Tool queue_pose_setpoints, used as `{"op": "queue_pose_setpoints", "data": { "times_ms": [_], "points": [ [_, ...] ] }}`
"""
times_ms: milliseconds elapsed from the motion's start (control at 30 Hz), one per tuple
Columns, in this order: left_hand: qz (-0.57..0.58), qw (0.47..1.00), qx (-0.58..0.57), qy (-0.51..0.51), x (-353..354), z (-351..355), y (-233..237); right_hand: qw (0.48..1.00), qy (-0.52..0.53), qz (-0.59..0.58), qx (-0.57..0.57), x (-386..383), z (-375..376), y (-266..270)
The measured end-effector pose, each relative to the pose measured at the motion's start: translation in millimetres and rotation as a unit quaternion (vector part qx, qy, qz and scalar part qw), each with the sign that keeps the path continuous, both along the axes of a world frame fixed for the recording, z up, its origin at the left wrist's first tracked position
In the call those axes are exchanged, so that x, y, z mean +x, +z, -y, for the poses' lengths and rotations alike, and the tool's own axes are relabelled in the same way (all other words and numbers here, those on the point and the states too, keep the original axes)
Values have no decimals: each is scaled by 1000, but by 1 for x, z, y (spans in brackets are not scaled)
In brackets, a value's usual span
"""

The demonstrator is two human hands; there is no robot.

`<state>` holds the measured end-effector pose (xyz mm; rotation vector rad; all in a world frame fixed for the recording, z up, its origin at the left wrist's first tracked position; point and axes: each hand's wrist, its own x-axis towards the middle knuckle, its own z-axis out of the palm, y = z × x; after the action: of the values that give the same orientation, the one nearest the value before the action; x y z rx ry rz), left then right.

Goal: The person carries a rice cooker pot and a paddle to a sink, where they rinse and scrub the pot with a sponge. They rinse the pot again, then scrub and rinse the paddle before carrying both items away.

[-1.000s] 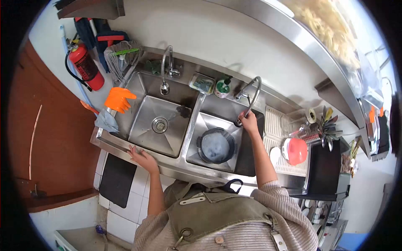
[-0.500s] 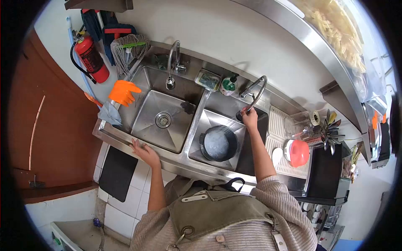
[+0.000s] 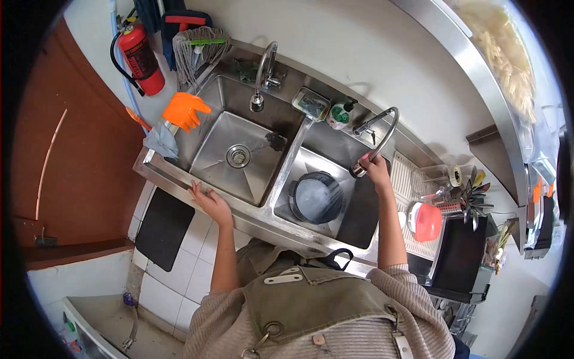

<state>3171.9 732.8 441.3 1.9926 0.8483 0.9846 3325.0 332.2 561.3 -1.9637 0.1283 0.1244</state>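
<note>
My right hand (image 3: 376, 170) grips the spray head (image 3: 359, 169) of the right faucet, fingers wrapped round it. The head tilts down to the left, and fine jets of water run from it into a dark pot (image 3: 293, 198). This pot sits in the right sink basin (image 3: 283, 209) with cloudy, whitish water inside. Fingers spread and holding nothing, my left hand (image 3: 212, 204) is at the front edge of the sink counter (image 3: 239, 210), by the left basin (image 3: 230, 131).
Over the left basin hangs another faucet (image 3: 257, 103). A soap bottle (image 3: 339, 115) and a sponge tray (image 3: 312, 105) stand behind the divider. An orange glove (image 3: 185, 111) and a grey cloth (image 3: 161, 141) lie at the left corner. Right is a drying rack (image 3: 408, 173) with a red bowl (image 3: 429, 222).
My right hand has swung the spray head to a tilt toward the pot, and water jets now show. The whole view has shifted slightly; my left hand stays at the counter edge.
</note>
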Motion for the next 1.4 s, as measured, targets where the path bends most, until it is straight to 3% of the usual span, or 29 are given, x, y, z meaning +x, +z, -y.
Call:
{"op": "queue_pose_setpoints", "data": {
  "times_ms": [33,167,433,867,933,1067,1233,1400],
  "points": [
    [-3,1000,5,-5,-1,0,-1,1000,10,-5,21,-9,-19,22],
    [-8,1000,3,-8,0,0,-1,997,-12,69,33,5,-32,-6],
    [-10,1000,12,-9,0,0,-3,996,-31,69,40,20,-20,-39],
    [-6,1000,9,-12,-1,-2,-5,992,-25,74,-103,-5,31,-20],
    [-1,1000,5,-10,0,-1,-4,979,-24,71,-192,-7,40,-13],
    [3,1000,9,-9,-1,-1,-3,984,-23,72,-161,3,45,-30],
    [4,1000,-2,-10,-1,1,0,970,-92,79,-210,10,23,-38],
    [-5,1000,3,-10,-1,-1,-6,957,-93,105,-254,24,14,-49]
  ]
}}
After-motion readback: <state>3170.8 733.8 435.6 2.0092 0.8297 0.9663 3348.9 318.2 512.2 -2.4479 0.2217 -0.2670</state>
